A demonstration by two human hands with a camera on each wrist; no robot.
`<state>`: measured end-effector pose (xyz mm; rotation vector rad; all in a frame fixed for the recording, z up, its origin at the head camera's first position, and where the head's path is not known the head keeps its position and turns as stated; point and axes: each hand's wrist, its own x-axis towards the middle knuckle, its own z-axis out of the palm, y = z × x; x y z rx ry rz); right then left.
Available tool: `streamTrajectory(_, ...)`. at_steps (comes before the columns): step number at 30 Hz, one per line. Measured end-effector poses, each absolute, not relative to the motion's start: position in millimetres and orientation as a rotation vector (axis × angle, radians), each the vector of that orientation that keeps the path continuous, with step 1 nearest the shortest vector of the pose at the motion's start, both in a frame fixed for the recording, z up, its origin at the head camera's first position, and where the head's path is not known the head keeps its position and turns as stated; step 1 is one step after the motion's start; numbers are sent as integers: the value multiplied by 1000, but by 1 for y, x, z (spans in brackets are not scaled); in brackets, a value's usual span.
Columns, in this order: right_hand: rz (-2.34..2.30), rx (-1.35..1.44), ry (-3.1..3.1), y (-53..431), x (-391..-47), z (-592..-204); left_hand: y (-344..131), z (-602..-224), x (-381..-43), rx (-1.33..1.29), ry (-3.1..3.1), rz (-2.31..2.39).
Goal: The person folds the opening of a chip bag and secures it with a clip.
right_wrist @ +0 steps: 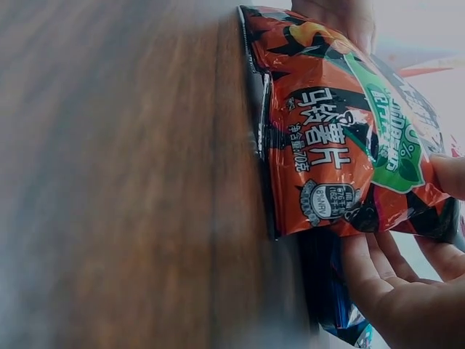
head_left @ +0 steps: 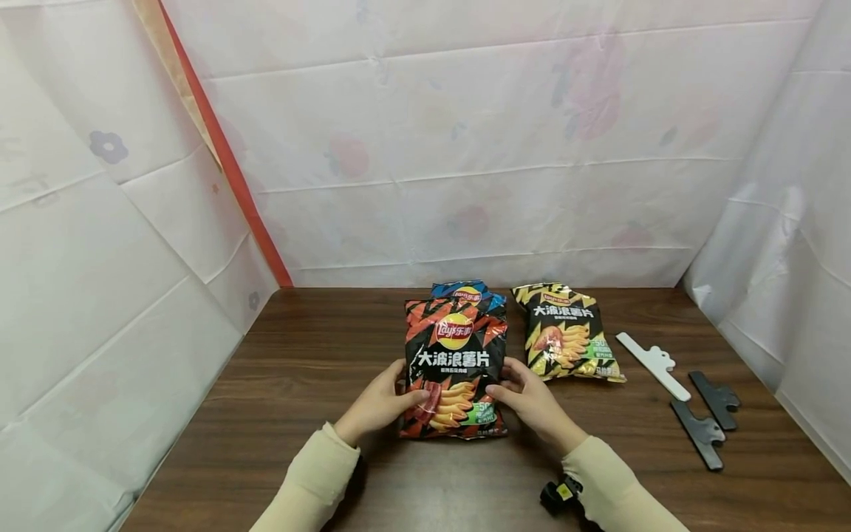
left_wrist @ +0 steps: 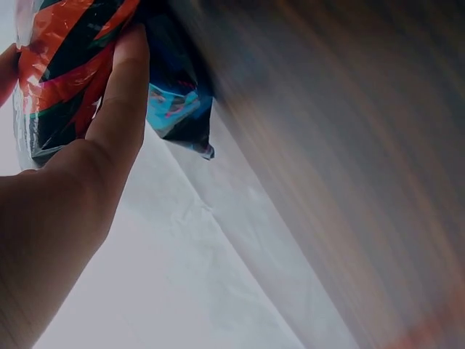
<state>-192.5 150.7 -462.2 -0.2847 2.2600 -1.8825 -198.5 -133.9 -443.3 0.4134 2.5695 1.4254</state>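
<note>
A red and black bag of potato chips (head_left: 454, 340) is held upright between both hands at the middle of the table. My left hand (head_left: 382, 403) grips its left edge, thumb on the front and fingers behind. On the right edge, my right hand (head_left: 532, 403) holds it the same way. The right wrist view shows the bag's lower front (right_wrist: 320, 138) with the right thumb on it and fingers behind. Directly behind stands or lies a blue bag of chips (head_left: 468, 288), mostly hidden; its corner (left_wrist: 178, 109) shows in the left wrist view.
A yellow and black bag of chips (head_left: 565, 336) lies to the right. Beyond it are a white clip (head_left: 654, 366) and two dark clips, one upper (head_left: 714, 399) and one lower (head_left: 698, 434). Printed white sheeting (head_left: 465, 148) walls the back and sides of the wooden table (head_left: 299, 355).
</note>
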Motion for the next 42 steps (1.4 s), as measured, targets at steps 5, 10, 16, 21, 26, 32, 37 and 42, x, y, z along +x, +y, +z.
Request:
streamTrajectory(5, -1885, -268, 2274, 156, -189, -462, -128, -443, -198, 443, 2568, 1409)
streamTrajectory(10, -1882, -310, 2281, 164, -187, -461, -124, -441, -197, 455, 2537, 1428)
streamTrajectory(16, -1886, -313, 2267, 170, -187, -462, -120, -443, -197, 495, 2514, 1442)
streamTrajectory(21, -1880, -319, 2275, 171, -188, -463, -119, -443, -197, 498, 2507, 1456)
streamTrajectory(26, -1865, -332, 2289, 172, -187, -459, -120, -443, -198, 500, 2498, 1443)
streamTrajectory(32, -1850, -333, 2301, 175, -185, -457, -118, -442, -198, 513, 2525, 1423)
streamTrajectory(37, -1853, -378, 2297, 177, -186, -456, -117, -441, -197, 521, 2522, 1436)
streamTrajectory(42, -1843, -302, 2317, 176, -187, -454, -116, -441, -196, 519, 2518, 1450)
